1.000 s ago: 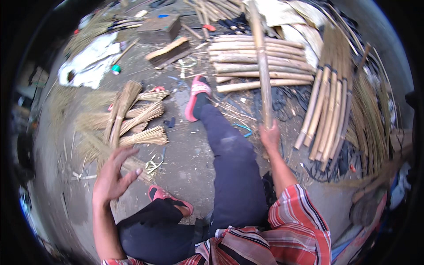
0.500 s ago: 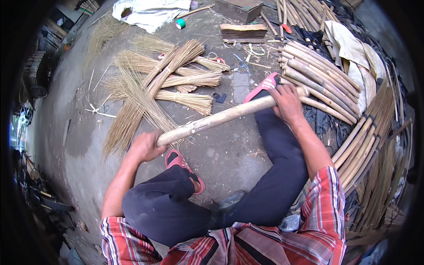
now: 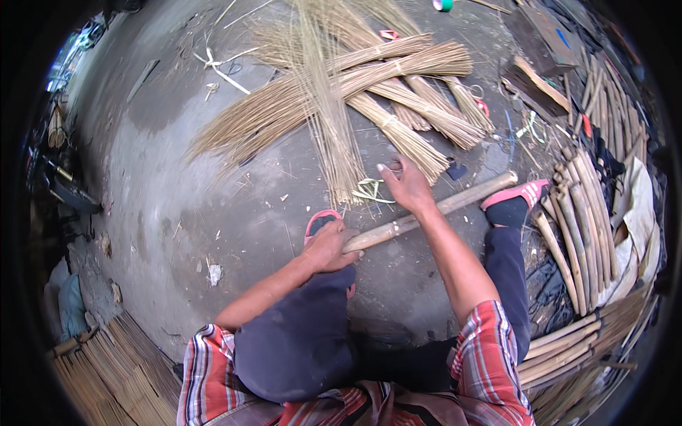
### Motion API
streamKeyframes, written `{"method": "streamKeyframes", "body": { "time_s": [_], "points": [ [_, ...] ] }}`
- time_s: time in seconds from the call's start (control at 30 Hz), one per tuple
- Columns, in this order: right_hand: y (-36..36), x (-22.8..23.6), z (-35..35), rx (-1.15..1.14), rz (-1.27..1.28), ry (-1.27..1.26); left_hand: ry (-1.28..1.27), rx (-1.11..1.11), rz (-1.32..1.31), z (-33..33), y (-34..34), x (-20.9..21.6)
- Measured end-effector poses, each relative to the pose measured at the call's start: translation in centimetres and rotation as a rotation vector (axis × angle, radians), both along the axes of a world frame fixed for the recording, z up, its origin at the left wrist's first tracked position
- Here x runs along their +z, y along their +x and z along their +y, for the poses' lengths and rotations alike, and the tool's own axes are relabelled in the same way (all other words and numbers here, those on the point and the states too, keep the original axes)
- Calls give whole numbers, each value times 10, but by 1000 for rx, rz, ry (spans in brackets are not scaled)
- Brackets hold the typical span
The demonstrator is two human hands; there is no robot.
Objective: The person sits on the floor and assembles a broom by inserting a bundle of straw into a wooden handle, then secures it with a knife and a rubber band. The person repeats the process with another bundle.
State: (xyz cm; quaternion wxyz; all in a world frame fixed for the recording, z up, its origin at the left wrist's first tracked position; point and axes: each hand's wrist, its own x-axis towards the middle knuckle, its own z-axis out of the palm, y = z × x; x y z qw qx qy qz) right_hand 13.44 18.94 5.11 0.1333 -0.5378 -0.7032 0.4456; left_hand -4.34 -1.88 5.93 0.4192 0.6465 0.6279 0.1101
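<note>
A thick bamboo pole lies slanted across my lap, its far end by my right foot in a pink sandal. My left hand grips the pole's near end, just over my left knee. My right hand rests on the pole's middle, fingers partly spread and reaching toward the thin stick bundles. A loop of pale green strip lies on the ground right beside that hand.
Bundles of thin split sticks fan out over the grey concrete floor ahead. Thick bamboo poles are stacked at the right, more split bamboo at lower left. Wooden blocks and scraps lie at upper right.
The pole has come down from upright at the right to lie across my lap. My left hand took its near end; my right hand slid to its middle. View swung left.
</note>
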Motion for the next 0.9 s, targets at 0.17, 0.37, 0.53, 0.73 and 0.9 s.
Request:
{"method": "streamKeyframes", "body": {
  "time_s": [0.17, 0.37, 0.53, 0.73, 0.9],
  "points": [
    [-78, -54, 11, -37, -63, -50, -79, -2, -20, -1, 0, -8],
    [-124, -106, 21, -82, 215, -207, -64, 29, -80, -2, -4, -14],
    [-129, -99, 28, -112, 194, -392, -77, 28, -129, 3, -8, -14],
    [-121, -72, 37, -163, 217, -535, -139, 77, -198, 12, -14, -6],
    [-118, -71, 38, -194, 277, -476, -22, 321, -235, 37, -33, -5]
  ]
}}
